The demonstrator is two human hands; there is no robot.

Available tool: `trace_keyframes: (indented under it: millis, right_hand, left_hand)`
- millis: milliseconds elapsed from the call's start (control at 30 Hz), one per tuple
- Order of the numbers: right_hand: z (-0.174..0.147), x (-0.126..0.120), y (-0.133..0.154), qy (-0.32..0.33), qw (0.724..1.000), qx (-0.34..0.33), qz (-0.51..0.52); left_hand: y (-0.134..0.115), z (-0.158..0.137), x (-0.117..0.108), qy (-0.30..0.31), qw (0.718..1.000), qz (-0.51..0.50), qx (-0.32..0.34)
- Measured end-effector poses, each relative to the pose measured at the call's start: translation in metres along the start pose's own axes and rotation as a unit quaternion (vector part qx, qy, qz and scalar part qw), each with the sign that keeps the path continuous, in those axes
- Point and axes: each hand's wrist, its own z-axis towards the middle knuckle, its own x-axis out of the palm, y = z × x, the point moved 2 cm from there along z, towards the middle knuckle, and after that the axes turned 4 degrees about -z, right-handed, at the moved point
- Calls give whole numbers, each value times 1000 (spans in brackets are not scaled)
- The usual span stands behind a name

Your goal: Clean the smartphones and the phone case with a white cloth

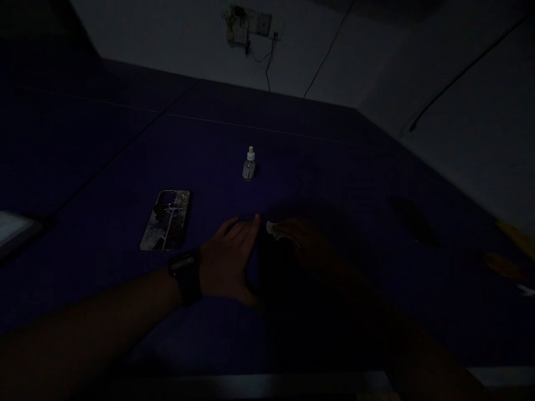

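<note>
The scene is very dim. My left hand [228,259], with a dark watch [186,273] on its wrist, lies palm down with its thumb spread from the fingers. It rests along the left edge of a very dark area, perhaps a flat black object or a shadow; I cannot tell which. My right hand [309,239] is closed on a small crumpled white cloth or tissue [276,231], just right of my left fingertips. Beyond both hands stands a small dropper bottle [248,169] with a white cap. A patterned phone case [166,220] lies left of my left hand.
The blue surface [209,150] meets a pale wall with sockets [254,25] and hanging cables [270,61]. A white object [16,228] sits at the far left. At right lie a dark flat object [413,223], an orange item [504,266] and something yellow [518,239].
</note>
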Motion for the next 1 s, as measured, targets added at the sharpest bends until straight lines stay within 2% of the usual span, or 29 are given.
trace_keyframes:
  millis: [133,300,467,633,800,1000]
  right_hand:
    - [9,7,14,69,995,-37,-59]
    - [2,-2,14,142,986,-92,-7]
    - [6,0,9,93,993,-59,-46]
    - [7,5,11,119,989,-93,2]
    - [6,3,2,60,997,-41,-29]
    - [4,3,9,104,991,-75,35]
  left_hand:
    - [1,1,2,2,1000,-6,-11]
    - [0,1,1,3,1000,-4,-13]
    - [0,0,0,7,1000,-3,-9]
    - [0,0,2,2,1000,-5,-11]
    - [0,0,1,9,1000,4,-5]
    - [0,0,-1,8,1000,8,-8]
